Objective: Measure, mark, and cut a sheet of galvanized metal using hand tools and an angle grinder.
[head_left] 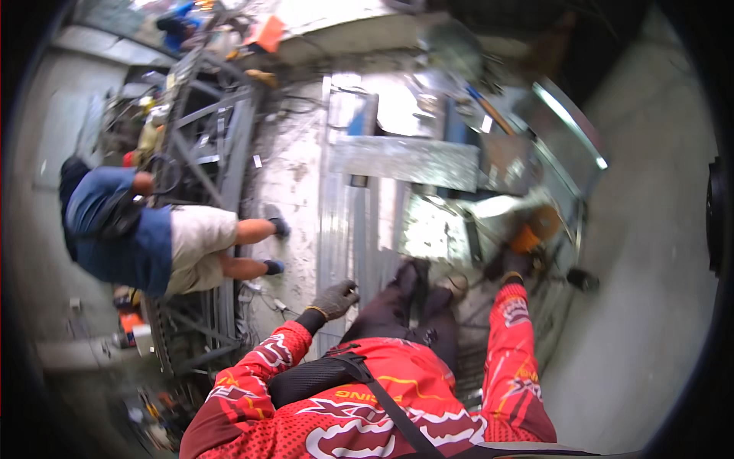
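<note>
My left hand, in a grey knitted glove, hangs at my left side over the long metal profiles. Its fingers are loosely bent and apart, and nothing shows in them. To the right, my right hand, in a dark glove, reaches out beside a rounded orange thing, whose kind is blurred. Its fingers are smeared and dark, so their grip cannot be made out. Ahead of me lie a shiny sheet-metal strip and a pale, worn panel.
A co-worker in a blue top and light shorts bends over a grey metal frame bench on the left. Metal sheets lean near the right wall. A dark object lies close to my right hand. Cables run over the floor.
</note>
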Available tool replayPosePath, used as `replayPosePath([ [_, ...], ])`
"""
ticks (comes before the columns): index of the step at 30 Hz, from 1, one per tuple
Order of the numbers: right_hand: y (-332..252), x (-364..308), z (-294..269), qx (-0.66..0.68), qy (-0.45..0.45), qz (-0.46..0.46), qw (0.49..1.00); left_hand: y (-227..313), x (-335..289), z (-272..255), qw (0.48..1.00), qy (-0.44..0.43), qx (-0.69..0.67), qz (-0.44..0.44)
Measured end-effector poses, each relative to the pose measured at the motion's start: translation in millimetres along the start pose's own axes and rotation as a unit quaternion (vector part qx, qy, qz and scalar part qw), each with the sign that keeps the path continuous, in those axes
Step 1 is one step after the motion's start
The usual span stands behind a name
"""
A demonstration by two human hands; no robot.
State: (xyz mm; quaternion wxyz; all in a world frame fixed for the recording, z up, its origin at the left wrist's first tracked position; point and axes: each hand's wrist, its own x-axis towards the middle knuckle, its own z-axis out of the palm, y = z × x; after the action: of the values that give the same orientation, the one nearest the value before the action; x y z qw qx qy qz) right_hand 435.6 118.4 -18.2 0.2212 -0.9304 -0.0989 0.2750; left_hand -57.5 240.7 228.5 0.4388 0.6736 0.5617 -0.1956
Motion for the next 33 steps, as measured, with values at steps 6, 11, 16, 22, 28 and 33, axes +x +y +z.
replayPosePath([
  [6,-25.6,-7.0,18.6,0.029,0.035,0.094,0.995,14.8,-37.9,-5.4,0.999,0.03,-0.038,-0.021],
  [11,35.6,7.3,12.8,0.429,-0.055,0.109,0.895,45.7,-17.8,-26.2,0.999,-0.018,-0.007,0.046],
  [16,-7.9,-68.2,-32.7,0.471,0.017,0.047,0.881,51.2,19.6,-49.2,0.986,-0.039,0.029,0.162],
  [22,-47.1,-110.5,-61.2,0.459,0.138,0.042,0.877,63.5,85.3,-103.5,0.96,-0.09,0.06,0.26],
  [28,-66.7,-165.0,-85.4,0.423,0.232,0.044,0.875,34.0,108.5,-196.4,0.944,-0.133,0.152,0.262],
  [33,-60.0,-191.1,-135.6,0.388,0.302,0.024,0.87,15.6,129.7,-201.3,0.921,-0.168,0.19,0.297],
])
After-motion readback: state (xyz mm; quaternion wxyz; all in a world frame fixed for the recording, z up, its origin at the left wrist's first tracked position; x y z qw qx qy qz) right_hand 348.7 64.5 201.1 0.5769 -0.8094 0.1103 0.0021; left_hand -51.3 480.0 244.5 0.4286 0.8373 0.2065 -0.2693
